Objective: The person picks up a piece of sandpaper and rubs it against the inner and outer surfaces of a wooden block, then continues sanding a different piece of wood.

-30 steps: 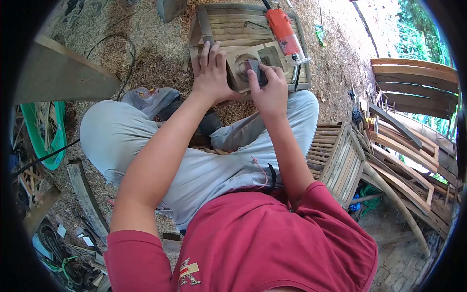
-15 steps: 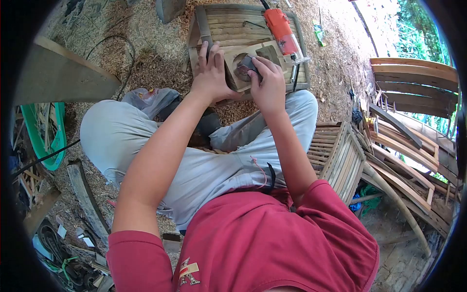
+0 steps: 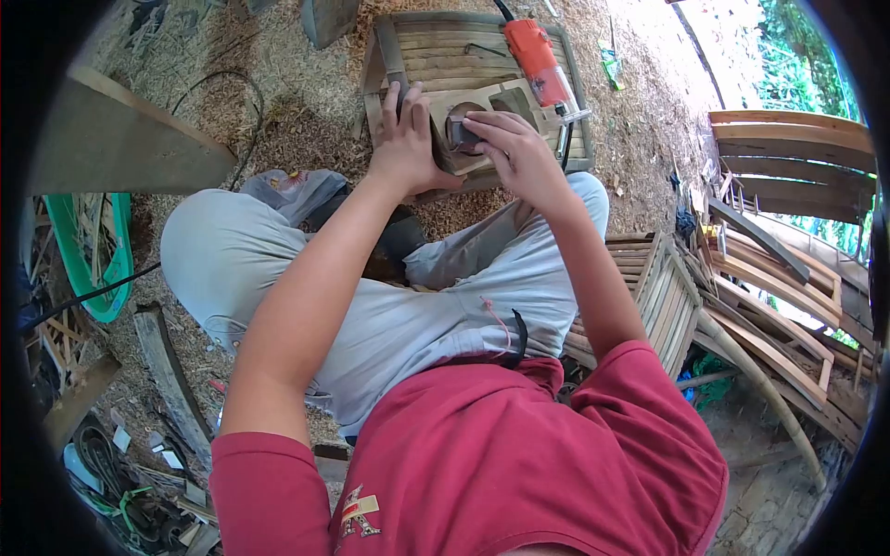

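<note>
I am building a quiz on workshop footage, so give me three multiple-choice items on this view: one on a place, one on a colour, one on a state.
1. Where does the orange power router lie?
A. on the slatted wooden frame
B. on the person's lap
C. in the green tub

2. What colour is the person's T-shirt?
A. blue
B. red
C. white

3. How is the flat wooden cut-out piece held?
A. lying untouched
B. gripped by the left hand
C. hanging from a cord

Answers:
1 A: the orange power router rests on the slatted wooden frame.
2 B: the T-shirt is red.
3 B: the left hand grips the flat wooden cut-out piece while the right hand presses a small dark block to it.
</note>
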